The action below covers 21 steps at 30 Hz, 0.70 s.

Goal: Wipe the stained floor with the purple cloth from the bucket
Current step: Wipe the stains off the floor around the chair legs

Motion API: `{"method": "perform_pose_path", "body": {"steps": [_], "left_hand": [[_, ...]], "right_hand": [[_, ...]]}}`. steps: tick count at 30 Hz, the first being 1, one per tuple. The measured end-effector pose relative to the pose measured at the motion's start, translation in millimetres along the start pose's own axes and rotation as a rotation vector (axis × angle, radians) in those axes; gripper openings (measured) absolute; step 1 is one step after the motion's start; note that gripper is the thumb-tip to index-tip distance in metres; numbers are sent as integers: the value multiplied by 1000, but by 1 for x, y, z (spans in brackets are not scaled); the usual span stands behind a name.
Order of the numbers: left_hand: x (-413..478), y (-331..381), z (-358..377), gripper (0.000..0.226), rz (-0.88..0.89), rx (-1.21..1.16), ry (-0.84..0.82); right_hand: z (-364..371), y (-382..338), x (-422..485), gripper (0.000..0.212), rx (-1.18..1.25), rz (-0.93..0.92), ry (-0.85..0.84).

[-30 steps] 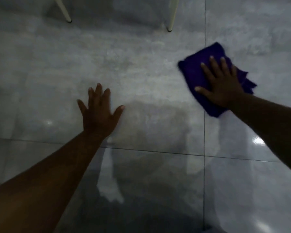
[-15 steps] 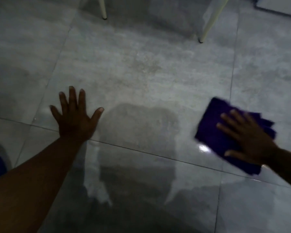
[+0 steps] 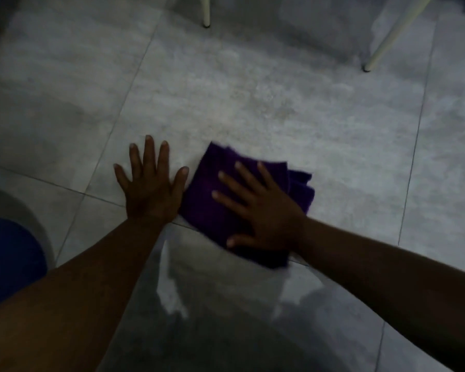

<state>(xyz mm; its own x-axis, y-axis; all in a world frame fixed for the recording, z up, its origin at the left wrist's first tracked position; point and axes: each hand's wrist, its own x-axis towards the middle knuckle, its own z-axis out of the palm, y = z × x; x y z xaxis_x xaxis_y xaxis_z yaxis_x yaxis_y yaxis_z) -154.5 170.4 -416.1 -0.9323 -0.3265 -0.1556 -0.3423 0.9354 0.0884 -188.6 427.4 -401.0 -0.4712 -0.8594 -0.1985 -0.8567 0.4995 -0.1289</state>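
The purple cloth (image 3: pixel 207 194) lies folded flat on the grey tiled floor (image 3: pixel 253 108) at the middle of the view. My right hand (image 3: pixel 263 210) presses down on it with fingers spread, palm covering its right half. My left hand (image 3: pixel 151 183) is planted flat on the tile just left of the cloth, fingers apart, thumb almost touching the cloth's edge. A pale, dull stained patch of floor (image 3: pixel 266 103) spreads beyond the cloth. The floor nearer to me looks wet and glossy (image 3: pixel 226 304).
Two pale furniture legs stand at the far side, one at top centre (image 3: pixel 206 12) and one slanted at top right (image 3: pixel 387 41). A blue rounded object with a light rim (image 3: pixel 8 253) sits at the left edge, beside my left forearm.
My right hand has slid the cloth leftward from the right side to beside my left hand. The view has shifted, bringing the blue object further in at the left.
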Motion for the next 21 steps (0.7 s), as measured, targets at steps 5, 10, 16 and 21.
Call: {"method": "perform_pose_path", "body": {"steps": [5, 10, 16, 21], "left_hand": [[0, 0, 0, 78, -8, 7, -15], [-1, 5, -2, 79, -17, -11, -8], [0, 3, -4, 77, -14, -32, -21], [10, 1, -20, 58, -101, -216, -26]], "right_hand": [[7, 23, -98, 84, -38, -302, -118], [-8, 127, -120, 89, -66, 26, -128], [-34, 133, 15, 94, 43, 454, -19], [-32, 52, 95, 96, -14, 240, -16]]}}
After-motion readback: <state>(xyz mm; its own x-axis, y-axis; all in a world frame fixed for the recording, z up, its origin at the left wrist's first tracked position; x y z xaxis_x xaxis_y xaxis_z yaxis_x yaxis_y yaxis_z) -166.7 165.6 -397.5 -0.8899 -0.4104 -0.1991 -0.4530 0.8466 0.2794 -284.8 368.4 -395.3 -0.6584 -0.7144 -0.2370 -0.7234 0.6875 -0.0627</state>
